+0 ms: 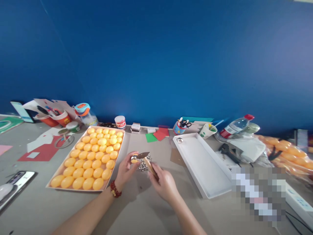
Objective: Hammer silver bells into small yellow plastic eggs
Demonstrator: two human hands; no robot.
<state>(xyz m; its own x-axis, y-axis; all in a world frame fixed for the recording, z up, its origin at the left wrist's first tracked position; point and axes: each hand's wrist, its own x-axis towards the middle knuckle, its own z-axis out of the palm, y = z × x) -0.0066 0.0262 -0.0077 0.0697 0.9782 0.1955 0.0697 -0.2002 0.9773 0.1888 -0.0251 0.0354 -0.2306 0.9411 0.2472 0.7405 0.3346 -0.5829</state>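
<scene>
My left hand (126,171) is closed around an orange ball (133,161), which is partly covered in shiny silver pieces. My right hand (164,183) grips the wooden handle of a small hammer (149,165). The hammer's dark head lies right at the ball; whether they touch I cannot tell. Partly hidden behind the hammer, a pile of small silver studs (142,167), perhaps thumbtacks, lies on the table. Left of my hands is a shallow box (123,137) filled with rows of orange balls (88,164).
A white tray (207,169) on the right holds one silver-covered ball (179,140). Cups, a bottle (234,126) and coloured paper (161,133) line the blue wall (156,65). A glue gun (228,152), bagged orange balls (290,151) and a power strip (299,199) lie farther right.
</scene>
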